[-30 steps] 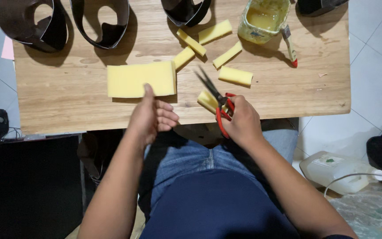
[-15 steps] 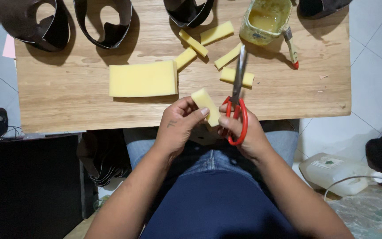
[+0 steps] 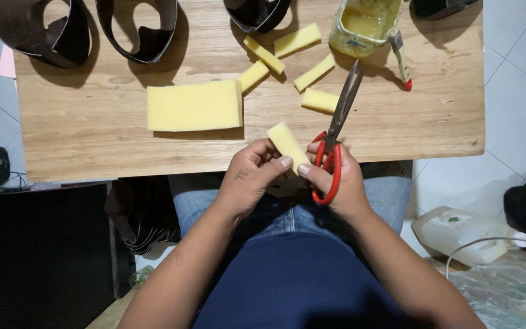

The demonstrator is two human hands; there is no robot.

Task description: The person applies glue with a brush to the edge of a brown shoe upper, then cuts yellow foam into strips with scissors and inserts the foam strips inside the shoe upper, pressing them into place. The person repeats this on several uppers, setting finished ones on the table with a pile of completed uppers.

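A small yellow foam strip (image 3: 287, 144) is pinched between my left hand (image 3: 252, 178) and the thumb of my right hand (image 3: 336, 180), just over the table's near edge. My right hand also grips red-handled scissors (image 3: 335, 134), blades closed and pointing away toward the glue tub. A large yellow foam block (image 3: 193, 105) lies flat on the wooden table (image 3: 80, 134), left of my hands. Several cut foam strips (image 3: 296, 41) are scattered beyond it.
A yellowish tub of glue (image 3: 363, 24) with a red-tipped brush (image 3: 400, 60) sits at the far right. Dark curved leather pieces (image 3: 141, 30) lie along the far edge. A white plastic jug (image 3: 464, 231) and cable rest on the floor at right.
My left hand left the table and took up the foam strip with the right hand. The scissors swung from lying toward the left to pointing away, blades closed.
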